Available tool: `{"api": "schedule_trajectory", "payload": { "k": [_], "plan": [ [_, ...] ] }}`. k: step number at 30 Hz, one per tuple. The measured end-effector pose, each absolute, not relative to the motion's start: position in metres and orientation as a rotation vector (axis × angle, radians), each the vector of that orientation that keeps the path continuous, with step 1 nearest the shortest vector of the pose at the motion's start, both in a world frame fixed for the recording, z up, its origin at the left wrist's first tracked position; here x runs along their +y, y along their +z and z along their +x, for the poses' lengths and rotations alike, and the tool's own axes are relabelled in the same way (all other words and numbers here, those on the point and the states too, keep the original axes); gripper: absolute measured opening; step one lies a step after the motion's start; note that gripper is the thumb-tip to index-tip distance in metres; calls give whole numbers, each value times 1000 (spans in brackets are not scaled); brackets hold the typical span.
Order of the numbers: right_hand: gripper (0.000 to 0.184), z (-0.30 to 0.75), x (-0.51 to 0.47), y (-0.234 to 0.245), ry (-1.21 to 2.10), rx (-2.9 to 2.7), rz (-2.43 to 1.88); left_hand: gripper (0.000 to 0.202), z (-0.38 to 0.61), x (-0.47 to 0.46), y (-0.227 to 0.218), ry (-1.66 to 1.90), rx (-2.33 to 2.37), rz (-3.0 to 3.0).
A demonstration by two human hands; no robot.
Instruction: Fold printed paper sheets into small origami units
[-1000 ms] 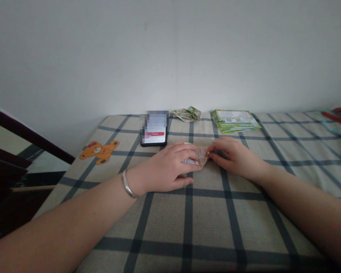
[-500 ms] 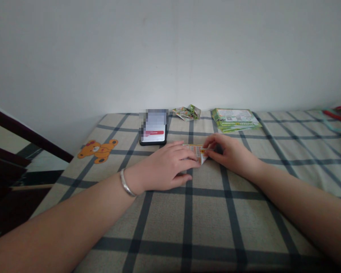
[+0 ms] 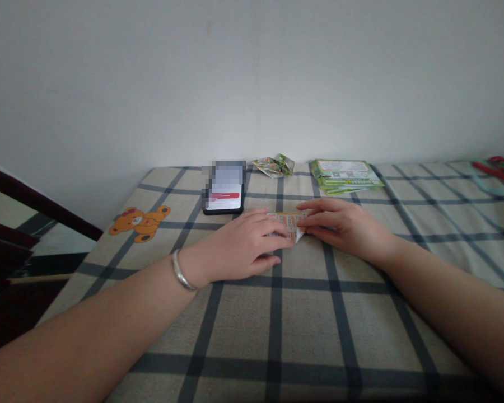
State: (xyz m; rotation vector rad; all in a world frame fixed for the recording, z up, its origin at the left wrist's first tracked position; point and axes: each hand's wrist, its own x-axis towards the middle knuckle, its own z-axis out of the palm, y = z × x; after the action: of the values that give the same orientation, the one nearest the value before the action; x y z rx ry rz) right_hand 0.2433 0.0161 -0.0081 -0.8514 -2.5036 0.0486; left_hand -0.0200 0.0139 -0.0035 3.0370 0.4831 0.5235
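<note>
Nearest the front edge of the bed [image 3: 302, 319], two bare forearms reach in over the checked sheet, the left one with a silver bracelet [image 3: 180, 271] at the wrist. The left hand [image 3: 239, 246] lies palm down near the middle of the bed, its fingers straight and together, pressing the left half of a small printed paper [image 3: 289, 224] flat. The right hand [image 3: 344, 226] meets it from the other side, with its fingers narrow and their tips on the paper's right end. Whether they pinch the edge or only press it I cannot tell.

This looks like a fold being flattened into a crease. A clean crease calls for the left hand to pin the sheet while the right fingertips run along the fold.

Beyond the hands lies a phone [image 3: 224, 190], screen lit, with a bear print [image 3: 138, 221] toward the left edge. Along the far edge by the wall sit a folded paper piece [image 3: 274, 165] and a stack of leaflets [image 3: 346, 174]. Coloured cords [image 3: 502, 169] lie at the far right corner.
</note>
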Motion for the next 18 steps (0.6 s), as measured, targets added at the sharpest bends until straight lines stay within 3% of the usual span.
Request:
{"api": "schedule_trajectory", "payload": {
  "k": [18],
  "plan": [
    [25,232,16,-8,56,-2554,-925,31,-19,14,-6,545,502,3008]
  ]
}}
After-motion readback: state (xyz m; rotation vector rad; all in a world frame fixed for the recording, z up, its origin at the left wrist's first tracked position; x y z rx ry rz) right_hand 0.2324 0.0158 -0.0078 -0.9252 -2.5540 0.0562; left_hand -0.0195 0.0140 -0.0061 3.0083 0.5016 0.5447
